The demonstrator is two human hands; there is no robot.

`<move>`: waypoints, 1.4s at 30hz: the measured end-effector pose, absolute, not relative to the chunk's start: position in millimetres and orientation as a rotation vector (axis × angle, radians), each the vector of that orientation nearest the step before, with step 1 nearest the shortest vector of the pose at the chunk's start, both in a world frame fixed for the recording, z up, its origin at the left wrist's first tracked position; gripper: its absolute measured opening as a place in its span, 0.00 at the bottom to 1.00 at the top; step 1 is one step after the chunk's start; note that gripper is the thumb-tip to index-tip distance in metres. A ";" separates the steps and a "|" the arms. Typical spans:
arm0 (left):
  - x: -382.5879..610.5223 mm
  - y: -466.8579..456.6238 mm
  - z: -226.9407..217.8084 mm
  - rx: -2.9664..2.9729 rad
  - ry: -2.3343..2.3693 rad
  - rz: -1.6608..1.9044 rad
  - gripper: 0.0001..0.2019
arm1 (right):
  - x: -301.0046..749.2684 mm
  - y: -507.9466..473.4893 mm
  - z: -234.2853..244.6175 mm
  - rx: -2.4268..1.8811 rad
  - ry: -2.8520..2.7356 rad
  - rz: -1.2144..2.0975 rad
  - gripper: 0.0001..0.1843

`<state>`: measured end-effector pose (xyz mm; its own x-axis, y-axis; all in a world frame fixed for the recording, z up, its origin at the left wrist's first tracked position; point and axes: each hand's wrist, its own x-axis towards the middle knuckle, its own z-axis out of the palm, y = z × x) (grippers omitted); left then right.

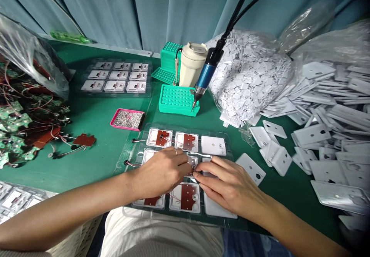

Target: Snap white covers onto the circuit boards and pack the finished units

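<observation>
My left hand (167,170) is closed, its fingertips pinched together over the middle of a clear plastic tray (228,137). Close against it, my right hand (228,181) pinches a small dark part (198,172) whose kind I cannot make out. Both sets of fingertips meet above the middle white casing, which they partly hide. Around them, the tray holds white casings with brown circuit boards, such as this casing (187,197) nearest me and another casing (186,142) farther back. Thin wires with dark ends (127,163) hang over the tray's left side. A plain white casing (213,146) fills the back right slot.
An electric screwdriver (205,75) hangs over a green block (179,98). A pink-rimmed screw tray (127,119) and a cream cup (192,62) stand behind. Wired circuit boards (17,114) pile up at left; white plates (326,129) and a bag of white pieces (248,75) at right.
</observation>
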<state>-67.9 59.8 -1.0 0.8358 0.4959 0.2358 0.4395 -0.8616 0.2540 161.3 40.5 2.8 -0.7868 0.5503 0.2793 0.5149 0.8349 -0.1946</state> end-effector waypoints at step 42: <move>-103.1 45.5 8.4 2.508 1.076 0.459 0.14 | 138.2 42.0 3.8 -1.033 -2.619 0.200 0.10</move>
<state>-103.1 45.5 8.4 0.6550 0.7409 0.1483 0.6195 -0.6389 0.4562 138.2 42.0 3.8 -0.6884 0.6843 0.2404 0.6399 0.7291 -0.2428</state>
